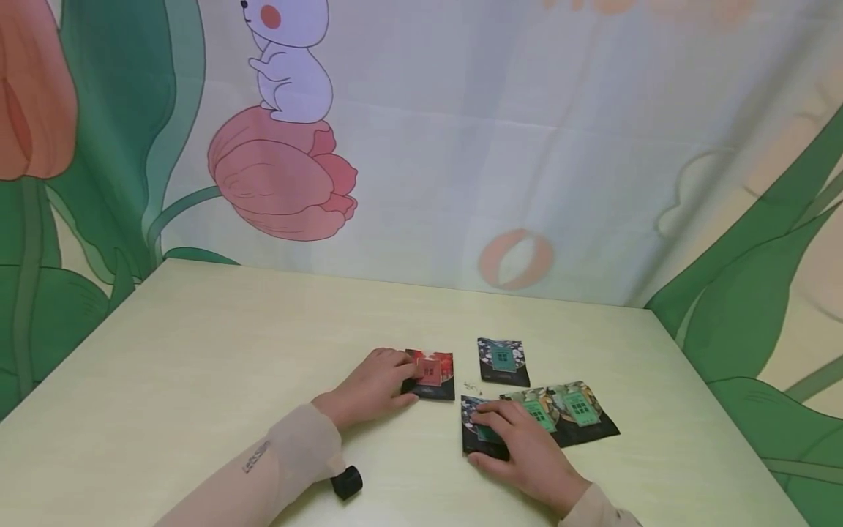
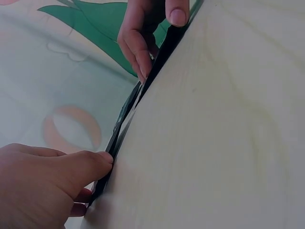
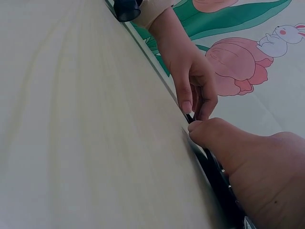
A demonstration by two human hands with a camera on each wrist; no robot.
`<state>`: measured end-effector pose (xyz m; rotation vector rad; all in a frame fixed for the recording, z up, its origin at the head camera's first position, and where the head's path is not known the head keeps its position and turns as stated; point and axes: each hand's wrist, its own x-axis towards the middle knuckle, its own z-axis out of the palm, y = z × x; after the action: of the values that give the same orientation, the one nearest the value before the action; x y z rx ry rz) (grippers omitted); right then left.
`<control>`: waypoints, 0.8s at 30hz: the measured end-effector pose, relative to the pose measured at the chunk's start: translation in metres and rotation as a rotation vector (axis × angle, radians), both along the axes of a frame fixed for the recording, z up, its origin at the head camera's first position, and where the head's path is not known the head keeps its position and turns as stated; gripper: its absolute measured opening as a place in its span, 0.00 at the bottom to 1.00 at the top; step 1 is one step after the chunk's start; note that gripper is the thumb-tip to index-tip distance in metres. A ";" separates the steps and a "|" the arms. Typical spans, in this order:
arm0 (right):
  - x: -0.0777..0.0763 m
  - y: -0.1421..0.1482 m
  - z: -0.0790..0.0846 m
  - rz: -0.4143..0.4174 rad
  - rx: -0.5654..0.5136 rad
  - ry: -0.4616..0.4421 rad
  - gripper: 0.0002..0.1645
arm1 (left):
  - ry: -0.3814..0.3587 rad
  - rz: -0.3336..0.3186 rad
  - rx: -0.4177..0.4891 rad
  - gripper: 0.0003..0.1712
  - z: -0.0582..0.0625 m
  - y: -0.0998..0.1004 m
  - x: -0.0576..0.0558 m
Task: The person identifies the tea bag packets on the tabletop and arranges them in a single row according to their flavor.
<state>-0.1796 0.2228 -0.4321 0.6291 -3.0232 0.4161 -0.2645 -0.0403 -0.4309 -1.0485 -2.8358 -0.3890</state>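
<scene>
My left hand [image 1: 377, 384] holds a red packet [image 1: 437, 375] by its left side, the fingers over that edge and the thumb at the lower corner. Over a dark blue floral packet [image 1: 469, 437] lies my right hand [image 1: 527, 450], its fingers across the top and its thumb at the bottom edge. Its palm and fingers hide much of this packet. Two packets with green labels, a left one [image 1: 541, 411] and a right one [image 1: 581, 414], overlap to the right of that hand. Farther back lies another dark blue packet [image 1: 503, 361] with a teal label.
The packets lie flat on a pale table [image 1: 263, 337]. Small printed or loose marks [image 1: 472, 387] show between the packets. Behind the table hangs a curtain [image 1: 421, 146] with tulips and a white rabbit. A black device [image 1: 347, 483] is on the left wrist.
</scene>
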 end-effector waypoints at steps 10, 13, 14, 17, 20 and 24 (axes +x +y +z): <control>0.001 0.000 0.001 -0.002 -0.003 0.000 0.36 | 0.027 -0.028 -0.061 0.23 0.006 -0.013 0.013; 0.001 0.000 0.001 -0.005 0.005 0.007 0.36 | 0.046 -0.036 -0.077 0.23 0.006 -0.016 0.016; 0.001 0.000 0.001 -0.007 0.007 0.009 0.36 | 0.052 -0.039 -0.083 0.23 0.006 -0.018 0.017; 0.001 0.000 0.001 -0.011 0.010 0.011 0.35 | 0.069 -0.046 -0.091 0.23 0.006 -0.021 0.020; 0.001 -0.001 0.001 -0.009 0.006 0.015 0.35 | 0.086 -0.054 -0.096 0.23 0.006 -0.024 0.023; 0.001 -0.001 0.000 0.003 -0.001 0.026 0.36 | 0.100 -0.059 -0.111 0.22 0.007 -0.029 0.027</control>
<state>-0.1789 0.2214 -0.4321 0.6334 -2.9975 0.4060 -0.2374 -0.0696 -0.4244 -1.1400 -2.7712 -0.1799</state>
